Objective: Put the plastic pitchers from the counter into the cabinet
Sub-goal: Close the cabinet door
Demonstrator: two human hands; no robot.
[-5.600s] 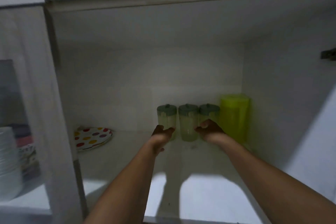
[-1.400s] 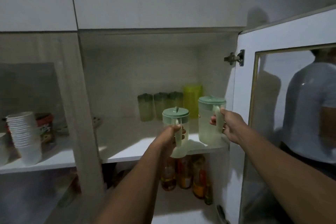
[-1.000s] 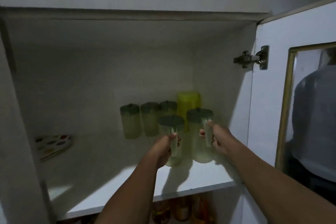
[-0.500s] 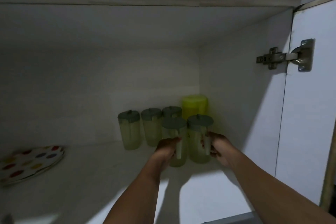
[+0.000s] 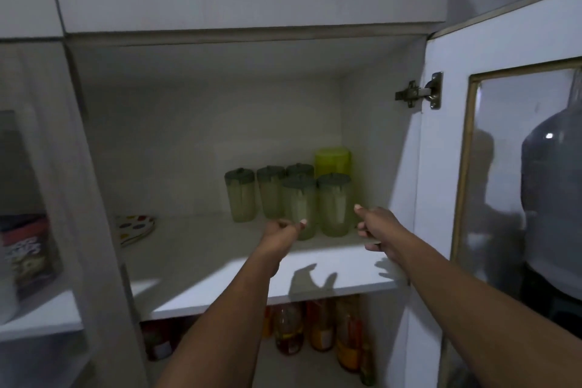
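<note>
Both your hands are empty. Your left hand (image 5: 281, 229) hangs loosely curled with the thumb up, just in front of the nearer left pitcher (image 5: 299, 206), perhaps brushing its base; I cannot tell for sure. Your right hand (image 5: 374, 227) is half open, fingers slack, just to the right of the nearer right pitcher (image 5: 334, 203) and clear of it.

Both pitchers stand upright on the shelf (image 5: 220, 264), touching or nearly so. Directly beyond them, further from your hands, sit three more lidded pitchers (image 5: 241, 194) in a row and a yellow-green container (image 5: 333, 161) in the corner.

The risk now is a knock. The pitchers look light and empty, packed tight, so a thumb or knuckle catching one could tip it into its neighbours. Beyond your right wrist the open cabinet door (image 5: 441, 151) hangs close; swinging that arm wide could bump it. Draw both hands straight back toward yourself.
</note>
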